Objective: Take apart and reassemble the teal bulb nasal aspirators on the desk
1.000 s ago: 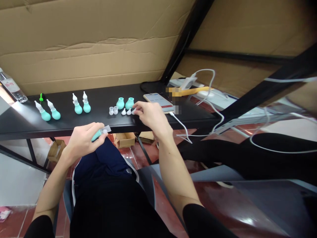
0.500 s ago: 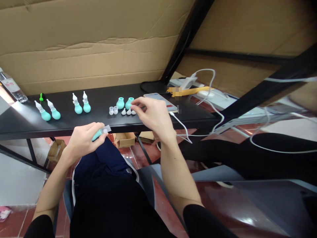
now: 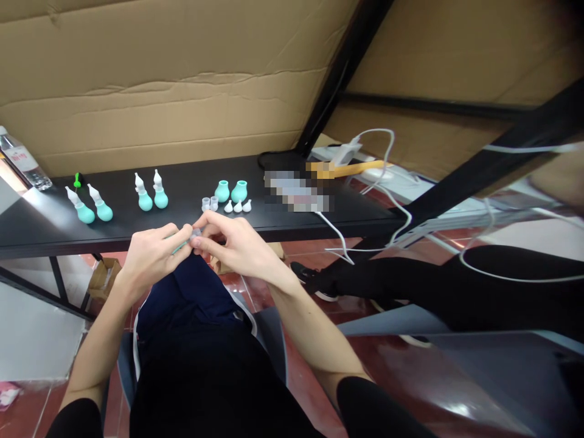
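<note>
My left hand (image 3: 157,252) is closed around a teal rubber bulb (image 3: 181,246), most of which is hidden by the fingers. A clear plastic piece (image 3: 196,233) sits at the bulb's end. My right hand (image 3: 228,243) meets the left one here, thumb and fingertips pinching at the clear piece; whether they also hold a small tip cannot be seen. Behind the hands on the black table (image 3: 187,182) stand two open teal bulbs (image 3: 222,191), two clear cups (image 3: 206,203) and three small white tips (image 3: 238,207).
Several assembled nasal aspirators (image 3: 104,210) stand in pairs at the left, near a green item (image 3: 77,180) and a water bottle (image 3: 25,159). To the right are a blurred phone (image 3: 296,190), a white cable (image 3: 337,234) and a yellow object (image 3: 347,170). Another person's leg (image 3: 387,280) is at the right.
My right hand has moved left and down from the small white tips to the clear piece at my left hand. The left hand has stayed nearly in place with the bulb.
</note>
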Motion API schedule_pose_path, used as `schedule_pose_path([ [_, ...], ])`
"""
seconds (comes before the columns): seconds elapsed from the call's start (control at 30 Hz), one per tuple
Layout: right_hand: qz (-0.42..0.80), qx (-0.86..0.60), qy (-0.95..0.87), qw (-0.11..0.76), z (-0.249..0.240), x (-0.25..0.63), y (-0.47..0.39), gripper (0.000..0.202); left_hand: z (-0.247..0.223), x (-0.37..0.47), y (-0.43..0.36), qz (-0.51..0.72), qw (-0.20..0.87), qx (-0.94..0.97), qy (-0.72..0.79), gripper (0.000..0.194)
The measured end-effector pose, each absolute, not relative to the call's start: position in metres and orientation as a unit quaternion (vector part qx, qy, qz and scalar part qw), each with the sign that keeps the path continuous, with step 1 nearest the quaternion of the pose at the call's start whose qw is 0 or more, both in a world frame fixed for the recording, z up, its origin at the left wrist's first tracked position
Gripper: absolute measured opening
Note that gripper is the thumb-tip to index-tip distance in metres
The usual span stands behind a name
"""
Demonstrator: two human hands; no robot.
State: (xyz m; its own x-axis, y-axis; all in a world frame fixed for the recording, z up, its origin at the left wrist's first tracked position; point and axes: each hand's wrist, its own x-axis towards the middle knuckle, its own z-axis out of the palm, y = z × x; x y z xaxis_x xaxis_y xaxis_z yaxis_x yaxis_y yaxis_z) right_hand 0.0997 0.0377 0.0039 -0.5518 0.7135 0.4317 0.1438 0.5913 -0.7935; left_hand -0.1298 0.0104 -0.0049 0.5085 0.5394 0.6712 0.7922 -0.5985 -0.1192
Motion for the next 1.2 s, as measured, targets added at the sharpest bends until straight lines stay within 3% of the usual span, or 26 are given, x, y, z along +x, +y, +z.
schedule_pose_path([
  [0.3, 0.327, -0.284, -0.792, 0.431, 0.002, 0.094, 0.034, 0.011, -0.005, -0.124, 0.007, -0.303, 0.242, -0.832, -0.397, 0.037],
  [0.87, 0.317, -0.296, -0.78, 0.451, -0.004, 0.088, 0.036, 0.018, -0.012, -0.125, 0.009, -0.297, 0.227, -0.813, -0.447, 0.048],
  [1.2, 0.338, -0.29, -0.746, 0.495, -0.008, 0.082, 0.035, 0.014, -0.016, -0.139, 0.022, -0.364, 0.225, -0.803, -0.414, 0.041],
])
